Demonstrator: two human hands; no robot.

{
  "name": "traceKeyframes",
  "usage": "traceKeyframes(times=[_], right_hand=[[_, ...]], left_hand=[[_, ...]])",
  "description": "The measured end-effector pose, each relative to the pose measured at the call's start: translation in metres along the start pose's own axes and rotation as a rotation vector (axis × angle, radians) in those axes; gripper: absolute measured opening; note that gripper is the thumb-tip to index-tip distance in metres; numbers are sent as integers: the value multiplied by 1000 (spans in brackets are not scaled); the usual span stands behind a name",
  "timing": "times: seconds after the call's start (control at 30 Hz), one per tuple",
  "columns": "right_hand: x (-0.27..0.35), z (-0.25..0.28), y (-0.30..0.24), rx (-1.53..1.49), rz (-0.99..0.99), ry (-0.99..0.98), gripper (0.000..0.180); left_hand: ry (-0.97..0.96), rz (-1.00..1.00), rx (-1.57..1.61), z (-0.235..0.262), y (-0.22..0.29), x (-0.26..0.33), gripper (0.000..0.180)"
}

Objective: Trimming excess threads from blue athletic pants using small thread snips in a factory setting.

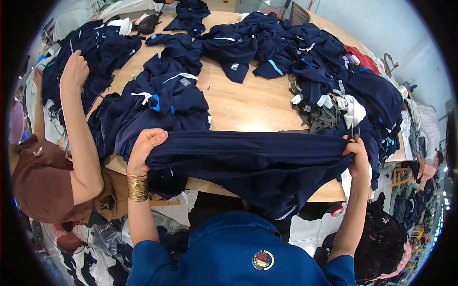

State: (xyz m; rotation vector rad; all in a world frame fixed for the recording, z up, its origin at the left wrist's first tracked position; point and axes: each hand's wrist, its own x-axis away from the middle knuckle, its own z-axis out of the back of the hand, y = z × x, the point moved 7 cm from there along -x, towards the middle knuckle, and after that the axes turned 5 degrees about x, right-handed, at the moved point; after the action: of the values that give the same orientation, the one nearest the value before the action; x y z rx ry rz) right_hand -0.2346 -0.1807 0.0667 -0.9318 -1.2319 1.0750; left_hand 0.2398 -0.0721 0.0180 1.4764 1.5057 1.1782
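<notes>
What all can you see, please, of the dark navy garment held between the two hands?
The dark navy garment looks like matte fabric. The left hand and right hand grip its ends, stretching its upper edge nearly straight over the near side of the table; below, it hangs in folds, a pale strip near the bottom.

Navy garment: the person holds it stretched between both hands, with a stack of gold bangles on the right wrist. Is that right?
Not quite: the head view shows the gold bangles on the left wrist, not the right. The navy garment is stretched between the left hand and right hand, as you said.
</notes>
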Motion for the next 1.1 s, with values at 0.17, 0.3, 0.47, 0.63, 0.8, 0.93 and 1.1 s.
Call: traceKeyframes(times=[0.17, 0.3, 0.47, 0.63, 0.8, 0.93, 1.1], right_hand=[[-16, -51, 7, 28, -16, -84, 15], [-28, -78, 23, 63, -62, -122, 15], [-36, -109, 46, 74, -116, -194, 9], [-25, -114, 48, 74, -174, -279, 11], [-15, -115, 45, 117, -186, -344, 6], [6, -110, 14, 179, -157, -373, 14], [21, -48, -5, 67, -61, -46, 15]], left_hand=[[122, 42, 54, 43, -18, 10, 19], [160, 66, -145, 52, -22, 9, 25], [107, -47, -725, 31, -29, 0, 33], [114, -145, -780, -3, -31, -3, 27], [-7, -552, -1013, -99, -24, -8, 35], [-365, -261, -902, -118, -82, -47, 26], [-609, 140, -235, -137, -76, -37, 19]])
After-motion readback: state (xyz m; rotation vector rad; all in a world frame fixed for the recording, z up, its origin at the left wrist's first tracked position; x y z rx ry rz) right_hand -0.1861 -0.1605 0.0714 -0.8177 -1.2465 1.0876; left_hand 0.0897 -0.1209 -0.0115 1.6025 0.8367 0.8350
